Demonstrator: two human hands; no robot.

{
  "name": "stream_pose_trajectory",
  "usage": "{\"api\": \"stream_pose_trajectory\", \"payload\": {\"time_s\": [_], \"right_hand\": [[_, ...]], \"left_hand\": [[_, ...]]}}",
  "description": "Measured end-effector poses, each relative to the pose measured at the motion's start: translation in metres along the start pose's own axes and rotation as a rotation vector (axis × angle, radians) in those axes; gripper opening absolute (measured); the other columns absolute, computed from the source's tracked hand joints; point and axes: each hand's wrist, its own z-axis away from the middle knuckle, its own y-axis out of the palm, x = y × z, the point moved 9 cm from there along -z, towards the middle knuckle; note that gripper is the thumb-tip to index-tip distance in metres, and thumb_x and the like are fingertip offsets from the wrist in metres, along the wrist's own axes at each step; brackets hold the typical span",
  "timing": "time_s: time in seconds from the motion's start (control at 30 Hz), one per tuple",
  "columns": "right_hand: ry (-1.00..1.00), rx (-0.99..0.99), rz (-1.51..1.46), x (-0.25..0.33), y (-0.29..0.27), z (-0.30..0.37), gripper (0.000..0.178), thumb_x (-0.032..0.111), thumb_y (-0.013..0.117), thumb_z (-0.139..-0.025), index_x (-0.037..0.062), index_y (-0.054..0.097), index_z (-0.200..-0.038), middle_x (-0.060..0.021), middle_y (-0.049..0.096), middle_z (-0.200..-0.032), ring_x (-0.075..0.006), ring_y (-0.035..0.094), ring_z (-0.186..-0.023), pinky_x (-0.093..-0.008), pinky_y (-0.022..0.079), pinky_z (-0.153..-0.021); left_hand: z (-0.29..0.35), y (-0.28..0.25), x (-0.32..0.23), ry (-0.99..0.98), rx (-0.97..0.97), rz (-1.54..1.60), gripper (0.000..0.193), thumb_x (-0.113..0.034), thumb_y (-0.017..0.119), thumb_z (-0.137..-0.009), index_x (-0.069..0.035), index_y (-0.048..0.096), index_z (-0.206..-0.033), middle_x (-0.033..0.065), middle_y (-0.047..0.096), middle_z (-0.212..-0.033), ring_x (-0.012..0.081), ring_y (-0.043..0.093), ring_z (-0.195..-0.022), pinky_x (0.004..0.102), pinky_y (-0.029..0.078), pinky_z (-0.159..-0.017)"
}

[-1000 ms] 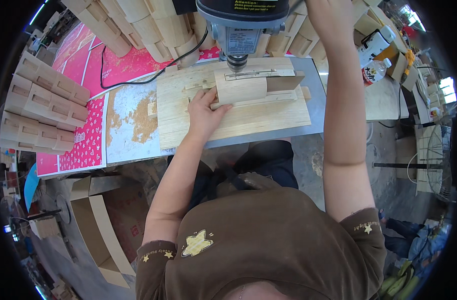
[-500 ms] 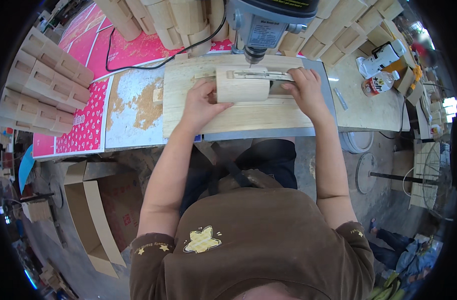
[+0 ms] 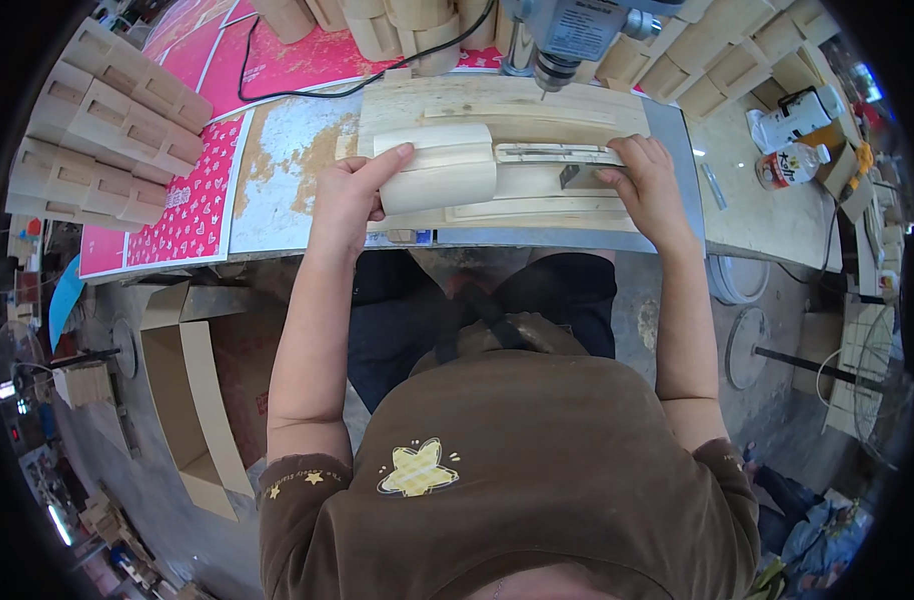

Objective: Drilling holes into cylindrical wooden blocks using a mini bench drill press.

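Observation:
My left hand (image 3: 351,192) grips the left end of a pale, rounded wooden block (image 3: 439,178), thumb on top. A lengthwise groove runs along the block's upper side. From its right end a slim wooden strip (image 3: 557,154) with dark marks reaches to my right hand (image 3: 645,182), whose fingers are closed on the strip's far end. A small dark metal plate (image 3: 573,178) shows under the strip by the right fingers. Beneath all this lies a wooden board (image 3: 407,100). Behind it, the drill press (image 3: 587,35) points its bit down, apart from the block.
Stacked wooden pieces (image 3: 107,130) stand at the left, with more along the back. A black cable (image 3: 377,76) crosses the table to the drill. At right are a bottle (image 3: 785,166) and a blue-tinted slim tool (image 3: 713,186). An opened cardboard box (image 3: 202,400) stands on the floor.
The wooden block has slid left along the strip with my left hand, baring more of the strip. My left thumb now lies on top of the block. The whole view has shifted slightly.

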Motion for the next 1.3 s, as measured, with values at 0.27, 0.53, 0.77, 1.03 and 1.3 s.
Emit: {"api": "stream_pose_trajectory", "payload": {"time_s": [0.27,0.53,0.77,1.03,1.3], "right_hand": [[0.004,0.001,-0.018,-0.012,-0.006,0.006,0.028,0.014,0.067,-0.073,0.0018,0.055,-0.096,-0.0115,0.056,-0.087,-0.0315,0.051,-0.085,-0.0387,0.039,-0.078],[0.032,0.049,-0.119,-0.006,-0.007,0.011,0.025,0.014,0.068,-0.071,0.0048,0.058,-0.092,-0.0087,0.057,-0.086,-0.0295,0.051,-0.087,-0.0390,0.039,-0.078],[0.052,0.065,-0.126,0.003,-0.011,0.022,0.027,0.013,0.069,-0.070,0.0033,0.058,-0.094,-0.0097,0.057,-0.086,-0.0304,0.052,-0.086,-0.0391,0.040,-0.077],[0.023,0.021,-0.129,0.010,-0.012,0.025,0.030,0.012,0.070,-0.067,0.0028,0.058,-0.093,-0.0099,0.057,-0.086,-0.0311,0.052,-0.084,-0.0395,0.040,-0.077],[0.010,-0.020,-0.024,0.007,-0.006,0.016,0.031,0.012,0.070,-0.069,0.0037,0.058,-0.096,-0.0098,0.057,-0.087,-0.0314,0.052,-0.086,-0.0439,0.038,-0.087]], "left_hand": [[-0.016,0.016,0.001,-0.034,0.006,-0.064,0.045,-0.039,0.075,-0.071,0.003,0.061,-0.072,0.0031,0.055,-0.057,0.0061,0.044,-0.043,0.0188,0.033,-0.040],[-0.006,0.012,-0.004,-0.078,0.106,-0.217,0.040,-0.035,0.072,-0.075,0.002,0.059,-0.081,0.0012,0.054,-0.056,0.0046,0.043,-0.041,0.0189,0.028,-0.037],[0.014,0.005,-0.001,-0.057,0.075,-0.126,0.039,-0.033,0.074,-0.074,0.004,0.063,-0.074,0.0030,0.055,-0.056,0.0050,0.043,-0.041,0.0197,0.029,-0.037],[0.023,0.025,0.022,-0.148,0.064,-0.061,0.042,-0.037,0.073,-0.075,0.003,0.060,-0.074,0.0019,0.054,-0.057,0.0057,0.043,-0.042,0.0195,0.031,-0.036],[0.032,0.094,0.025,0.170,0.190,-0.072,0.047,-0.029,0.077,-0.072,0.004,0.058,-0.100,0.0058,0.060,-0.079,0.0123,0.055,-0.066,0.0258,0.046,-0.061]]}}
